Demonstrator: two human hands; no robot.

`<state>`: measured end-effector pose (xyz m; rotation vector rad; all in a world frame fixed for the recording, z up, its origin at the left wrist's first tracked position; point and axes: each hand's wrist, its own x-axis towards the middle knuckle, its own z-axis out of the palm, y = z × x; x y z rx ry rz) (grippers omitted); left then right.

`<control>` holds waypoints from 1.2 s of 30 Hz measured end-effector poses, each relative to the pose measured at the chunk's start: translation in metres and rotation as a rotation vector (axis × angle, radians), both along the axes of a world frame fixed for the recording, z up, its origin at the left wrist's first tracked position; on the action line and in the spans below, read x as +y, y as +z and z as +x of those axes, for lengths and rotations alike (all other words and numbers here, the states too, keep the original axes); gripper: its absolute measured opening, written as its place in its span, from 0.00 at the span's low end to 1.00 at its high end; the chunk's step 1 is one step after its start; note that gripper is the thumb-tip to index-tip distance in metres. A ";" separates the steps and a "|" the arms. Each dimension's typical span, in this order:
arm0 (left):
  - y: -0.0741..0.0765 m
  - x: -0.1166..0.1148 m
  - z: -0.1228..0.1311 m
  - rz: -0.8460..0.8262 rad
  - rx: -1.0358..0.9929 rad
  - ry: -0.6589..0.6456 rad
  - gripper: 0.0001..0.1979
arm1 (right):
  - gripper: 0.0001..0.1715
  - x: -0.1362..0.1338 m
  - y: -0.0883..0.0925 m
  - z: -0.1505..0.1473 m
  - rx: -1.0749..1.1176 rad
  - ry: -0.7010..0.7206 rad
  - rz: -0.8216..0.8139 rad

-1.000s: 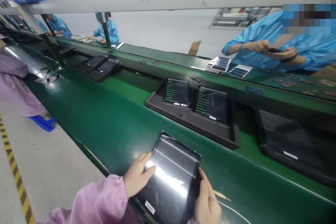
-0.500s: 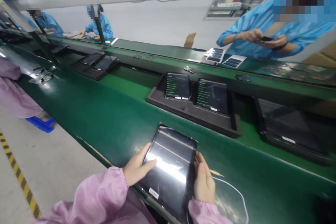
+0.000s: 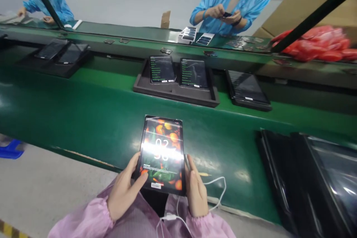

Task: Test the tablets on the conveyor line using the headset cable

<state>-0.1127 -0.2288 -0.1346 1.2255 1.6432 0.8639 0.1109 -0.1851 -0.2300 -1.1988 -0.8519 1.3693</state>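
I hold a black tablet (image 3: 163,152) at the near edge of the green bench (image 3: 83,111). Its screen is lit with an orange-fruit picture and large white digits. My left hand (image 3: 124,189) grips its left lower edge, thumb on the glass. My right hand (image 3: 196,189) grips its right edge. A white cable (image 3: 214,189) loops from beside my right hand down toward my lap. Both sleeves are pink.
A black tray (image 3: 173,95) on the conveyor holds two tablets with green text. Another tablet tray (image 3: 247,89) lies to its right, one (image 3: 60,59) to the far left. Black film-wrapped stacks (image 3: 306,178) sit at right. People in blue coats work across the line.
The tablet's screen has lit up from dark to a wallpaper with digits. My view has swung right and down, and the tablet now stands upright between my hands.
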 end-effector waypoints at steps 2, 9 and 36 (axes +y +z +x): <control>0.002 0.000 0.002 -0.007 -0.064 0.000 0.36 | 0.42 -0.001 0.004 0.002 0.029 0.016 -0.009; 0.004 0.037 -0.007 0.098 -0.050 0.024 0.33 | 0.37 0.035 0.018 -0.002 0.077 0.089 0.020; 0.055 0.520 -0.023 0.413 1.119 -0.425 0.24 | 0.05 0.483 0.075 0.141 -1.248 0.213 0.764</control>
